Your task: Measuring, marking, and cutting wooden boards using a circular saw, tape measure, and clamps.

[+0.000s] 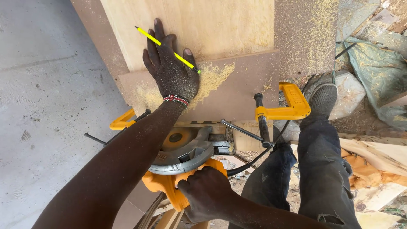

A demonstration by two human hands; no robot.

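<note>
Circular saw (182, 159), orange and grey, sits at the near edge of a clamped plywood board (237, 85). Right hand (207, 193) clenches its handle; left hand (171, 63) presses flat, fingers spread, with a yellow pencil (167, 48) threaded between them.

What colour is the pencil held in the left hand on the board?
The pencil is bright yellow with a dark tip, tucked between the left hand's fingers; the head view shows it.
</note>
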